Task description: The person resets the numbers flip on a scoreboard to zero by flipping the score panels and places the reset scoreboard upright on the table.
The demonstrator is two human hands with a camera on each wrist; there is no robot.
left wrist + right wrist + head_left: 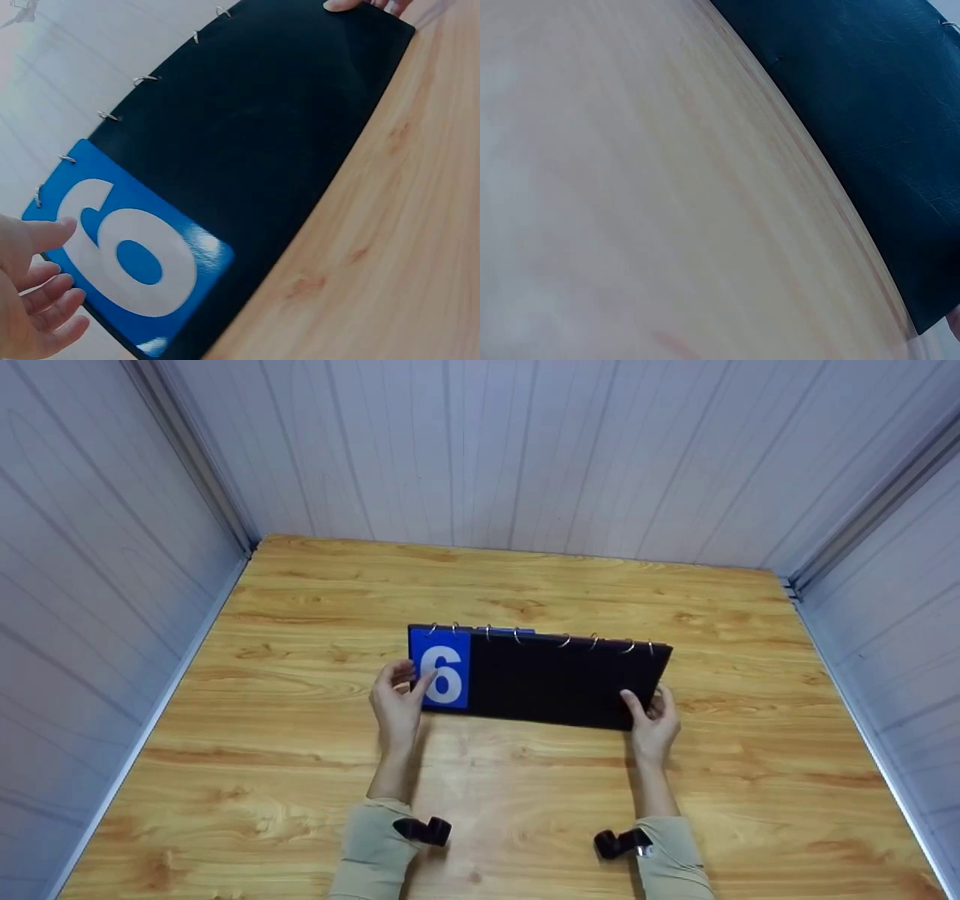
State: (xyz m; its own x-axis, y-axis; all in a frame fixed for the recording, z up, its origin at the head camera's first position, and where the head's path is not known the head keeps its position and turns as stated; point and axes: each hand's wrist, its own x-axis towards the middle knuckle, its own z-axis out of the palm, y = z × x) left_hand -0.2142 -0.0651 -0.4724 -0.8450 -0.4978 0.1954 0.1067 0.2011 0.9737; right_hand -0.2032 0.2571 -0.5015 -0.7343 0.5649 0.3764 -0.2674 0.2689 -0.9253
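A black flip scoreboard (551,679) stands tilted over the table, metal rings along its top edge. At its left end hangs a blue number card (451,675) with a white 6; the rest of the front is bare black. My left hand (397,709) holds the left end, thumb over the card and fingers around the edge. The lower right corner is pinched by my right hand (654,727), thumb in front, other fingers partly hidden behind. In the right wrist view, the black cover (855,97) shows, with only a bit of finger (954,322) at the edge.
A wood-grain table (517,802) lies under the board. Pale panel walls (480,450) close it in at the back and both sides. A strip of blue (510,630) shows behind the board's top edge. Black wrist cameras (427,831) sit on both sleeves.
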